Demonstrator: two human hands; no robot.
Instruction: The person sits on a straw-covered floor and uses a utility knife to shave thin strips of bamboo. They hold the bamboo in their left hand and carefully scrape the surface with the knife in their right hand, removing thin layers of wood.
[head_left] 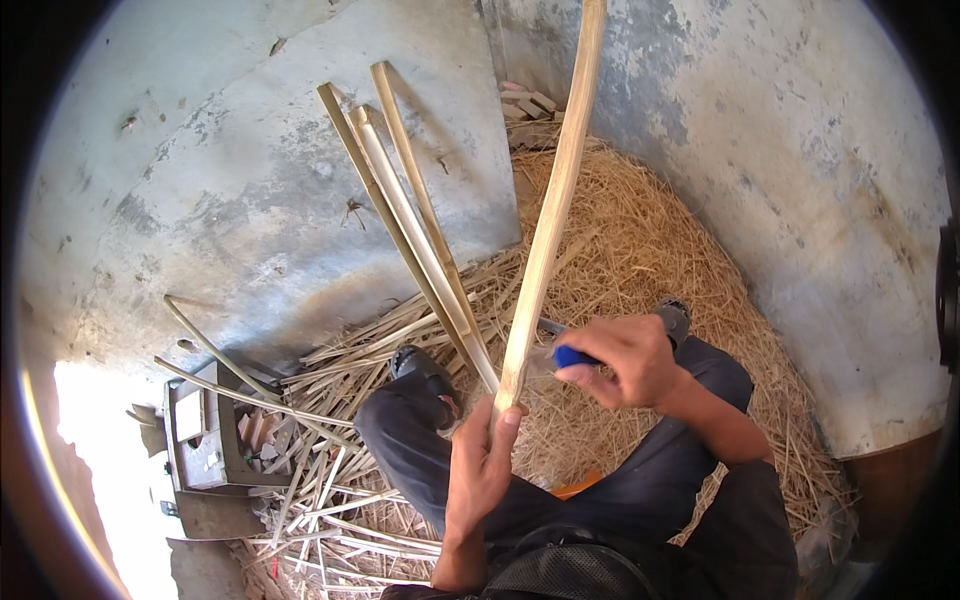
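Note:
My left hand is closed round the lower end of a long pale split bamboo strip, which rises past the top of the view. To its right, my right hand is wrapped round the blue handle of a knife. A short grey stretch of blade shows between that hand and the strip; whether it touches the bamboo I cannot tell. Several other split bamboo lengths lean against the wall, just left of the held strip, their lower ends close to my left hand.
Fine shavings are heaped between the stained walls and round my legs. Several cut strips lie scattered at left, beside an old box-like casing with rubble in it. My shoes rest among the shavings and strips.

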